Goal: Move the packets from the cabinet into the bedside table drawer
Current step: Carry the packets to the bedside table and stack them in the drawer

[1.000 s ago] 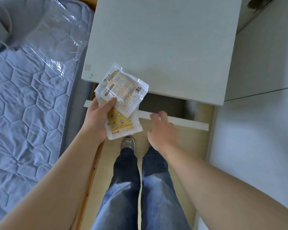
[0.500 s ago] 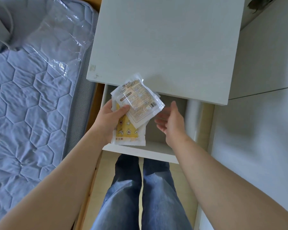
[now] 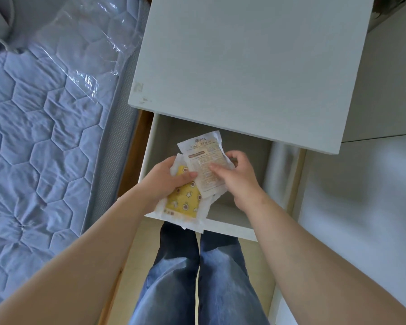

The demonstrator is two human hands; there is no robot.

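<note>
Here, packets [image 3: 204, 182] overhang the open drawer [image 3: 232, 229] front.

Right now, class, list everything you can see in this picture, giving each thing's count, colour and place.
printed packet: one, white and tan, above the open drawer, overlapping the yellow packet
yellow packet: one, yellow with stars, white border, over the drawer's front edge
drawer: one, white, pulled open under the tabletop
bedside table: one, white, top centre
mattress: one, blue-grey quilted, left
plastic film: one, clear, on the mattress
legs in jeans: two, blue, bottom centre
left hand: grips the yellow packet
right hand: pinches the printed packet
</note>
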